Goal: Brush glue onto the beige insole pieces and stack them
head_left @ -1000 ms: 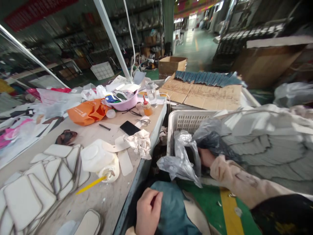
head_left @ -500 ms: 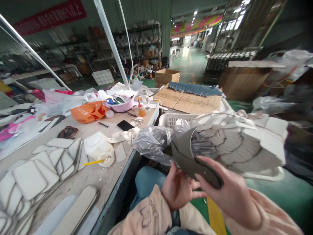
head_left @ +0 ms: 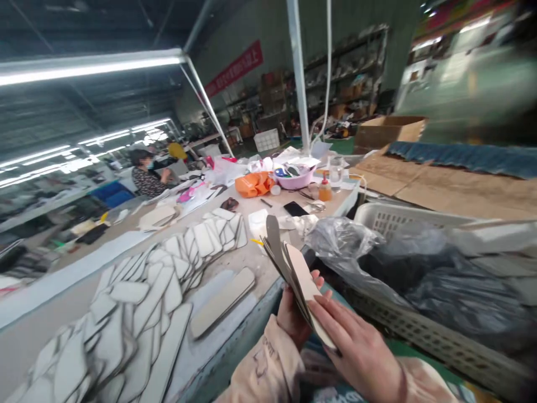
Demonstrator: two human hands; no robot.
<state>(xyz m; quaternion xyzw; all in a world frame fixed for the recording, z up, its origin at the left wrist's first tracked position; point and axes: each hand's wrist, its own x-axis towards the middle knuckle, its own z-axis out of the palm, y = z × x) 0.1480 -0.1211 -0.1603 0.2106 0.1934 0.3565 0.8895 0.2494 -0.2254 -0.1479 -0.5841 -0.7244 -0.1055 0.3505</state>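
Observation:
Both hands hold a fanned stack of long, rounded grey strips point(head_left: 298, 274), upright and tilted above the table's near edge; the strip facing right is pale pink-beige. My left hand point(head_left: 293, 319) wraps the stack from the left and below, partly hidden behind it. My right hand point(head_left: 356, 341) presses along the right face with its fingers lying on the pale strip. To the left, a similar long beige piece point(head_left: 222, 302) lies on a white sheet on the table. Beyond it spreads a large overlapping pile of pale rounded pieces point(head_left: 155, 285).
A white plastic basket point(head_left: 419, 336) with grey plastic bags point(head_left: 461, 291) stands at the right. On the table point(head_left: 260, 268) are a black phone point(head_left: 295, 209), an orange bag point(head_left: 254, 184), a pink basin point(head_left: 295, 179) and a glue bottle point(head_left: 324, 189). A person point(head_left: 149, 176) sits far left.
The view has swung left, showing more of the table and pile. The strips, earlier curved near the basket, are now straighter and fanned above the table edge, with both hands around them.

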